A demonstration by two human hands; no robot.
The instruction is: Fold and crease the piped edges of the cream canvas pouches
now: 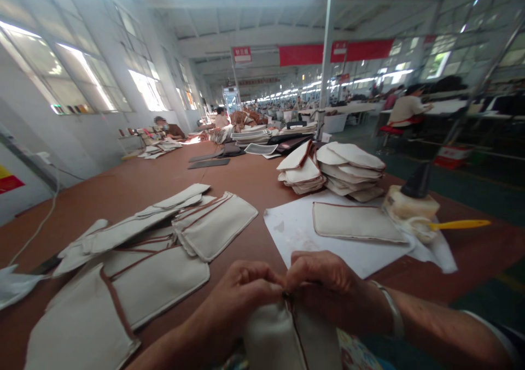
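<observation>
Both hands meet at the near edge of the table over a cream fabric piece with a brown seam (274, 334). My left hand (246, 288) pinches its top end beside the seam. Against it, my right hand (328, 288), with a bracelet at the wrist, grips the same end from the other side. The fingertips almost touch, and what lies between them is hidden. The piece hangs down toward my lap, its lower end out of view. Just beyond, a flat cream panel with brown edging (356, 221) lies on a white sheet (295, 244).
Overlapping cream panels (164, 282) cover the table's left side. Stacked cream pieces (348, 165) stand at the back right. On the right sit a glue-stained block with a black cone (412, 200) and a yellow-handled brush (461, 224). Co-workers (406, 110) sit farther off.
</observation>
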